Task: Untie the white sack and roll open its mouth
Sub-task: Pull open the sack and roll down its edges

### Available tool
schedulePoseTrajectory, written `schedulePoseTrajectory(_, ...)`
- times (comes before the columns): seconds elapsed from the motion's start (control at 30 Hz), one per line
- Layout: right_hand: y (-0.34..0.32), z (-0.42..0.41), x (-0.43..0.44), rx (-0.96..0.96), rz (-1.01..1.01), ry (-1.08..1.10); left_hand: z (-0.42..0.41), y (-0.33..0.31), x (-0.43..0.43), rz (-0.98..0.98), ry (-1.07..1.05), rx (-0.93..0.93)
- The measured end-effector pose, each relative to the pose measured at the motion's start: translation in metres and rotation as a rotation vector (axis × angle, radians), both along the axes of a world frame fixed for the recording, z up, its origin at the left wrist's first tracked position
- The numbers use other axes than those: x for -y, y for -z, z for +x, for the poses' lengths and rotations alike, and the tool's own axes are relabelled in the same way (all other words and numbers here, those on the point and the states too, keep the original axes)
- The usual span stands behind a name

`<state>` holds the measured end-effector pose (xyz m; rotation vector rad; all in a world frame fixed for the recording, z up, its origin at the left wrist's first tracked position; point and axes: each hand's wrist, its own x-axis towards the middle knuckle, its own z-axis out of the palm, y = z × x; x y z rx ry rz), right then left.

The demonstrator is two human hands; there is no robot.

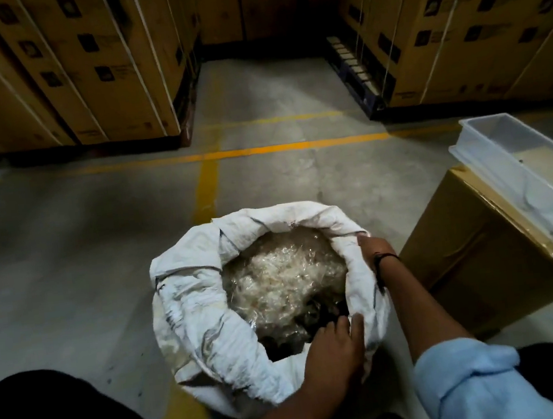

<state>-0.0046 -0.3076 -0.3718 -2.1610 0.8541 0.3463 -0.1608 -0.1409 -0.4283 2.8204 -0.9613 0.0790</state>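
The white sack (210,337) stands on the concrete floor (65,240) just in front of the person's knees, its mouth already open and its rim rolled outward into a thick collar all the way round. Inside lies a heap of crumpled clear plastic (283,277), with something darker at the near side that is too dim to make out.

Stacks of cardboard cartons (79,66) wall in the far side in two blocks, left and right, with an aisle of bare floor running between them. Yellow lines (261,149) painted on the floor cross ahead of the sack. The floor to the sack's left and beyond it is open; to its right the room is tight, since one brown box (473,255) stands just beside it. On top of that box rests one translucent tray (489,150), its near end overhanging toward the frame's edge.

Two hands work the rim. The left hand (332,344) lies on the near edge, fingers curled over the fold into the mouth, gripping the cloth. The right hand (374,250) clasps the right edge of the collar, fingers hidden behind the fold; a dark thread band circles its wrist and a light blue sleeve (468,390) is pushed up the forearm.
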Motion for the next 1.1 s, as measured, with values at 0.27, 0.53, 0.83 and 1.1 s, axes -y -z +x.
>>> schedulePoseTrajectory(0.27, -0.021, -0.014, -0.099, 0.601, -0.563, -0.27, 0.091, -0.077, -0.087, -0.163, -0.562, -0.3)
schedulePoseTrajectory(0.53, 0.0, -0.066, -0.238, 0.588, -0.299, -0.592, 0.132, -0.057, -0.192, -0.098, -0.905, -0.161)
schedulePoseTrajectory(0.83, 0.009, -0.095, -0.295, 0.399, -0.278, -0.727, 0.168, -0.05, -0.232, -0.342, -0.816, -0.447)
schedulePoseTrajectory(1.1, 0.002, -0.099, -0.293, 0.597, -0.681, -0.72, 0.184, -0.083, -0.242, -1.972, -0.877, -1.021)
